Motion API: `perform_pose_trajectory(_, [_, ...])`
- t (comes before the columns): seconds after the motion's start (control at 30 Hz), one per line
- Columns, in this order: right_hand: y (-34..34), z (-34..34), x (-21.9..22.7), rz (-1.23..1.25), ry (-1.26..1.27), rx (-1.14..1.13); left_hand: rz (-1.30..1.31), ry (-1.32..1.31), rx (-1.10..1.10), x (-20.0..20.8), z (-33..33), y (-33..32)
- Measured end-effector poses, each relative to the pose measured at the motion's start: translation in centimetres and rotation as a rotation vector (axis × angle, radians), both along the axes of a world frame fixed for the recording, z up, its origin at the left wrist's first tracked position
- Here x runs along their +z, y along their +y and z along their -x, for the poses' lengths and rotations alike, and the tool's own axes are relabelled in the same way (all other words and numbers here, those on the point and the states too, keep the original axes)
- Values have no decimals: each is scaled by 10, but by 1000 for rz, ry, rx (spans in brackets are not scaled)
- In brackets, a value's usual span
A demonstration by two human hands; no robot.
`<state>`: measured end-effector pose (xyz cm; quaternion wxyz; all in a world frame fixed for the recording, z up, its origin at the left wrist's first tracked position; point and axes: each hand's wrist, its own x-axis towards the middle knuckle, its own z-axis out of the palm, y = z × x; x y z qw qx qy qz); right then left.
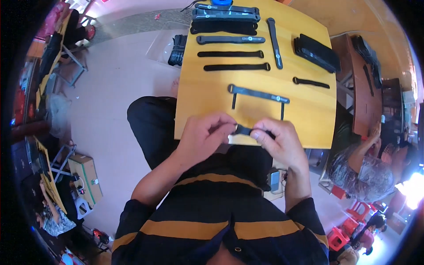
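Both hands work at the near edge of the yellow wooden bench [212, 95]. The left hand [204, 134] and the right hand [278, 139] are each closed in a pinch on one short black strap [243, 130], held between them just above that edge, over a small pale patch on the bench top. Directly beyond the hands lies a long grey-black strap [258, 93] with a round emblem near its right end, and two thin black pieces hang from it toward the hands. Further back, three straps lie in a row, one behind another: two plain black straps [236, 67] and one grey strap [230, 39] with a round emblem. A stack of straps [225, 20] sits at the far edge. One grey strap [274, 43] lies lengthwise right of the row, a small black strap [311, 82] lies near the right edge, and a bundle of black straps [317, 53] occupies the far right corner. A cardboard box [87, 176] with a green stripe stands on the floor to the left. Another person [360, 170] sits to the right.
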<state>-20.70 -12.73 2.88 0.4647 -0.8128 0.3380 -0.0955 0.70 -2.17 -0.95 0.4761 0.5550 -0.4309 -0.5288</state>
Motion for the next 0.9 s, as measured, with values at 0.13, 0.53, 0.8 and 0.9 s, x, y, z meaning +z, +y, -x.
perform_pose_trajectory(0.13, [6, 17, -8, -18, -20, -57, -5, 28, 119, -14, 2, 4])
perform_pose_trajectory(0.53, [-39, 92, -66, -282, -139, -320, -75, -26, 240, -44, 0, -30])
perform_pose_trajectory(0.8, [-57, 89, -84, -349, -246, -506, -94, -354, 200, -63, -6, -55])
perform_pose_trajectory(0.9, [-63, 86, -91, -339, -284, -569, -55, -463, 205, -68, -7, -63])
